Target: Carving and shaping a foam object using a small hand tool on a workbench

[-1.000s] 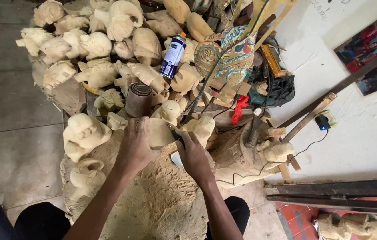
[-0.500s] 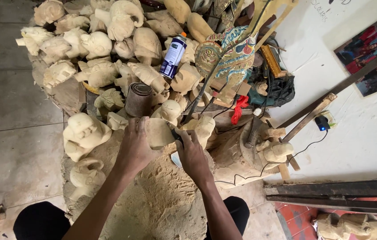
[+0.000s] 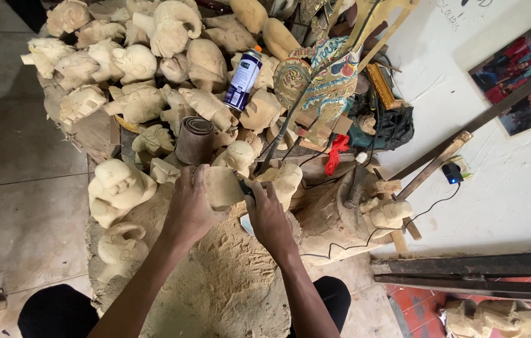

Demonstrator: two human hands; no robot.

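My left hand [image 3: 191, 206] grips a pale unfinished wooden carving [image 3: 224, 186] just above a mound of sawdust [image 3: 215, 281]. My right hand [image 3: 267, 216] is closed around a small dark-handled tool [image 3: 245, 188] whose tip presses against the right side of that carving. Both forearms reach up from the bottom of the view. The tool's blade is hidden between the carving and my fingers.
Several pale carved wooden figures [image 3: 118, 188] crowd the pile beyond and to the left. A roll of brown sandpaper [image 3: 194, 139] stands just behind the carving, a spray can [image 3: 243, 78] farther back. A painted carved piece [image 3: 325, 81], cables and planks [image 3: 441, 163] lie right.
Both hands stay on the carving and tool, with only slight shifts. The dark leg at the lower left has shifted.
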